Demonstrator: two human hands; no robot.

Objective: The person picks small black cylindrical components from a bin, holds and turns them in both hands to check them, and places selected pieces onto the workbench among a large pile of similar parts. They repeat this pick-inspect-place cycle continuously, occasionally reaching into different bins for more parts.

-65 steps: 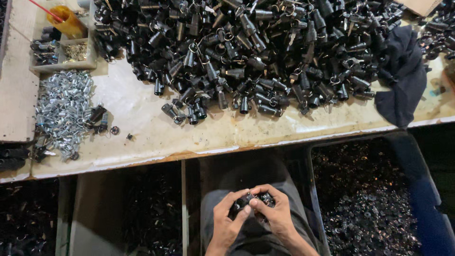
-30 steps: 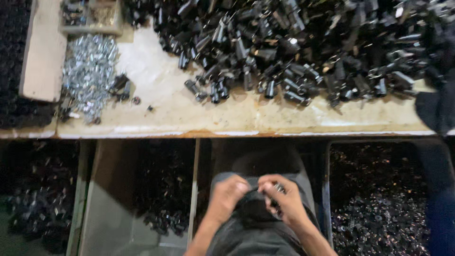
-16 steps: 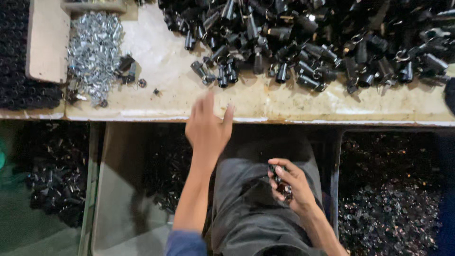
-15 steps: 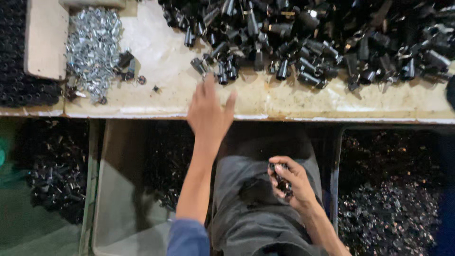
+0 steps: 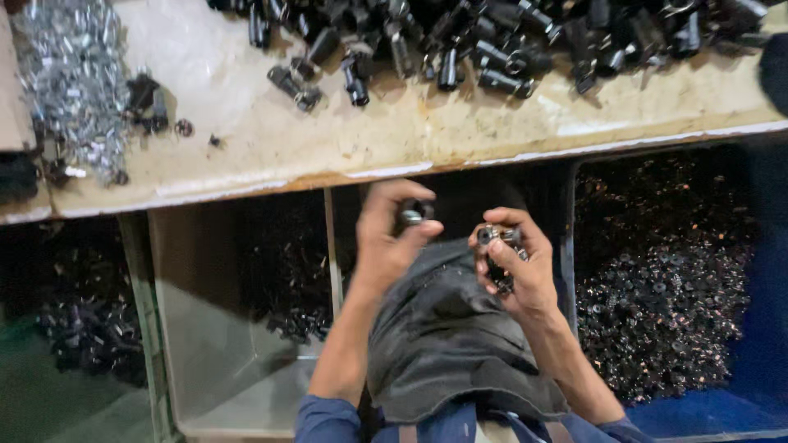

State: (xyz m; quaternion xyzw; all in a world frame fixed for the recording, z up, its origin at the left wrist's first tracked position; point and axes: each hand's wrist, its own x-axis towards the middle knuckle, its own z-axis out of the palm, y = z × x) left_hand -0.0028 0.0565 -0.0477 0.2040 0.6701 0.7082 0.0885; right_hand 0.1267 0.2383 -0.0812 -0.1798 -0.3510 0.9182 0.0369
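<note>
Overhead, the worn workbench [image 5: 427, 135] spans the view, its far part heaped with black cylindrical parts [image 5: 509, 37] and, toward the left end, a pile of small silvery metal pieces [image 5: 74, 74]. Below the workbench's front edge sit 2 bins: a blue one [image 5: 755, 271] at right full of small dark pieces, and a pale one [image 5: 213, 328] at left holding a few black parts. Just under that edge, above the dark cloth [image 5: 451, 328] on the lap, the left hand [image 5: 386, 242] pinches 1 small black cylinder [image 5: 410, 215], and the right hand [image 5: 513, 267] is closed around a black part with a metal end [image 5: 497, 246].
</note>
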